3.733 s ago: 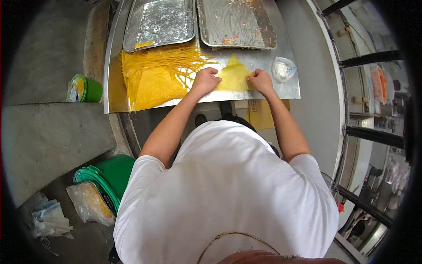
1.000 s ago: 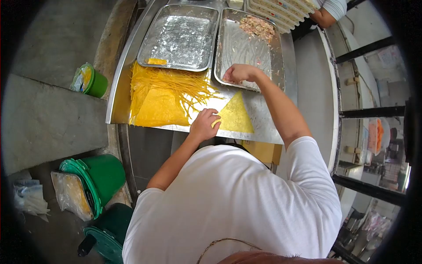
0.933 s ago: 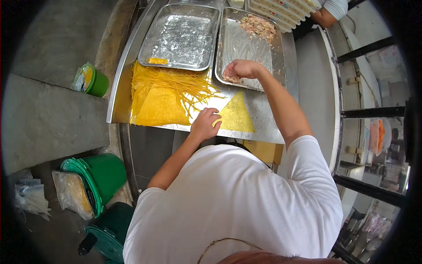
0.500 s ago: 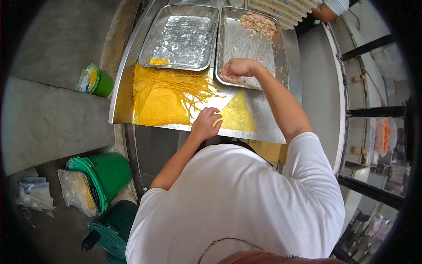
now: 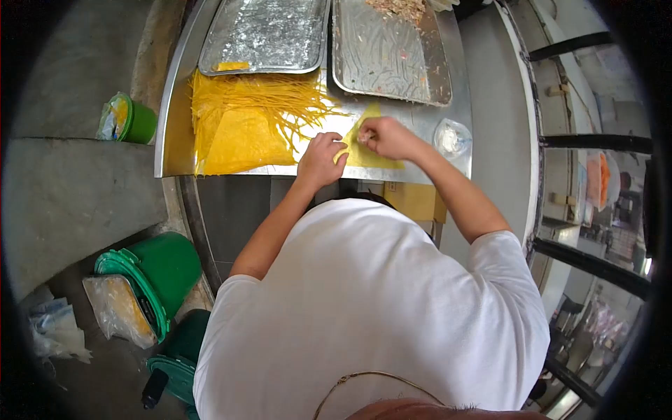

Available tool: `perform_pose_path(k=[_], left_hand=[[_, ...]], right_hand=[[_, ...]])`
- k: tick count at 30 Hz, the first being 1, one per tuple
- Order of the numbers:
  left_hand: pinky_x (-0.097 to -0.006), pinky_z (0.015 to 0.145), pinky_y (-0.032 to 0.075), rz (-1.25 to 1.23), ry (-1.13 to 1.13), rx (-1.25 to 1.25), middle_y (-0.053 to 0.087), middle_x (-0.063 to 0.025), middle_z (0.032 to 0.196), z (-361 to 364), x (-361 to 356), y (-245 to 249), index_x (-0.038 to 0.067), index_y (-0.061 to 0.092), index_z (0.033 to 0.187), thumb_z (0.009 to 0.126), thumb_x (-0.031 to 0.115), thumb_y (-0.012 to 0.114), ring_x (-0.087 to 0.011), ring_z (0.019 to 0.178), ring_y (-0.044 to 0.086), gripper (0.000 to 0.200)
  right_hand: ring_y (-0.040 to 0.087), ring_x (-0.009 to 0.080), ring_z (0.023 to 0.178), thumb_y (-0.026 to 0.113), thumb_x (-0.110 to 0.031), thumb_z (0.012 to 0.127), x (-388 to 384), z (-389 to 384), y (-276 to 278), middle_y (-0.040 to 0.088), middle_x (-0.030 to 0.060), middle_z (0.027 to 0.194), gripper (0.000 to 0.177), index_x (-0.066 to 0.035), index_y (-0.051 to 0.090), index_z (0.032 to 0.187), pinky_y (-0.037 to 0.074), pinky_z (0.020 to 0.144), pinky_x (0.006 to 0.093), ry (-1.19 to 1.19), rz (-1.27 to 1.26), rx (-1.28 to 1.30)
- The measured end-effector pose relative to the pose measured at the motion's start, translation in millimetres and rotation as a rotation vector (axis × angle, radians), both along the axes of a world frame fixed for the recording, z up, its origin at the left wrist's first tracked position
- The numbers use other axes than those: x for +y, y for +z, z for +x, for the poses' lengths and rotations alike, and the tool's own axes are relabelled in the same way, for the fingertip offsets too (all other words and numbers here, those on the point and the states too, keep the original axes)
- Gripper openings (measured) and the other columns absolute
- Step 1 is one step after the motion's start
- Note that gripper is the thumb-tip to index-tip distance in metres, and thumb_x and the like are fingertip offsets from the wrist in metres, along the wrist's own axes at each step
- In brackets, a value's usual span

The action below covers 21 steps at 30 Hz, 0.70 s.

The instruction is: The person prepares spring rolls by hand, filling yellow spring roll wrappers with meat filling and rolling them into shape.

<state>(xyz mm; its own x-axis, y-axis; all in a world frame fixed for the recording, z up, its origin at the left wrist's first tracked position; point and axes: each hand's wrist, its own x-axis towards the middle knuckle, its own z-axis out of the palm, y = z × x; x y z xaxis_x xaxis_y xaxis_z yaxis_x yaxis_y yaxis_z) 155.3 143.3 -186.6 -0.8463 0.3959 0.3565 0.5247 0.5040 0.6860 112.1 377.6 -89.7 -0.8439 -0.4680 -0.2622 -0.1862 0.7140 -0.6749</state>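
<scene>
A thin yellow triangular wrapper sheet (image 5: 381,155) lies on the metal table near its front edge. My left hand (image 5: 323,159) is at the sheet's left side, with a yellow edge between its thumb and curled fingers. Over the upper part of the sheet, my right hand (image 5: 389,138) is closed in a pinch on a bit of pinkish chopped filling. More of that filling (image 5: 402,10) is heaped at the far end of the right metal tray (image 5: 381,59). Left of my hands lies a stack of yellow wrapper sheets (image 5: 245,143), with yellow strips (image 5: 273,94) spread along its far side.
A second metal tray (image 5: 266,35), streaked white, holds a small yellow piece. A clear bag or bowl with white contents (image 5: 452,138) stands at the table's right. Green bins (image 5: 164,269) and a small green bucket (image 5: 138,122) are to the left; a railing (image 5: 595,143) is to the right.
My right hand has come out of the right tray and moved down to the yellow sheet with filling. The left hand stays at the sheet's edge. The view has shifted, showing the white-filled container.
</scene>
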Motion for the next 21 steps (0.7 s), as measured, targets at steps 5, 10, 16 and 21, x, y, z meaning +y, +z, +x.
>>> perform_pose_path(k=[5, 10, 16, 21], left_hand=[[-0.0423, 0.1, 0.051, 0.007, 0.01, -0.041, 0.068, -0.0086, 0.118, -1, 1, -2, 0.008, 0.078, 0.104, 0.086, 0.016, 0.078, -0.0307, 0.112, 0.062, 0.02], [-0.0412, 0.101, 0.051, 0.0, 0.0, -0.014, 0.068, -0.0082, 0.117, 1, -1, 2, 0.008, 0.078, 0.102, 0.086, 0.015, 0.079, -0.0301, 0.113, 0.062, 0.017], [-0.041, 0.1, 0.052, -0.012, 0.03, -0.021, 0.068, -0.0077, 0.116, 1, 1, 2, 0.008, 0.078, 0.101, 0.085, 0.015, 0.081, -0.0298, 0.112, 0.063, 0.018], [-0.0407, 0.098, 0.054, -0.002, 0.036, 0.005, 0.069, -0.0081, 0.114, 2, 4, 2, 0.007, 0.077, 0.1, 0.082, 0.013, 0.082, -0.0301, 0.11, 0.064, 0.019]], right_hand=[[0.068, 0.0401, 0.101, 0.071, -0.006, 0.085, -1, 43, -36, 0.068, 0.023, 0.108, 0.024, 0.0, 0.077, 0.108, 0.055, 0.094, 0.0488, 0.061, 0.09, 0.472], [0.067, 0.0377, 0.098, 0.073, -0.008, 0.088, 0, 49, -35, 0.069, 0.0178, 0.108, 0.021, -0.002, 0.078, 0.107, 0.056, 0.089, 0.0457, -0.025, 0.144, 0.5], [0.067, 0.0356, 0.091, 0.074, -0.012, 0.089, 4, 48, -36, 0.07, 0.0148, 0.092, 0.01, -0.004, 0.078, 0.093, 0.057, 0.083, 0.0444, -0.135, 0.11, 0.473], [0.068, 0.0403, 0.087, 0.075, -0.011, 0.088, 11, 38, -45, 0.069, 0.0185, 0.089, 0.012, -0.002, 0.08, 0.092, 0.058, 0.081, 0.0477, -0.051, 0.075, 0.392]])
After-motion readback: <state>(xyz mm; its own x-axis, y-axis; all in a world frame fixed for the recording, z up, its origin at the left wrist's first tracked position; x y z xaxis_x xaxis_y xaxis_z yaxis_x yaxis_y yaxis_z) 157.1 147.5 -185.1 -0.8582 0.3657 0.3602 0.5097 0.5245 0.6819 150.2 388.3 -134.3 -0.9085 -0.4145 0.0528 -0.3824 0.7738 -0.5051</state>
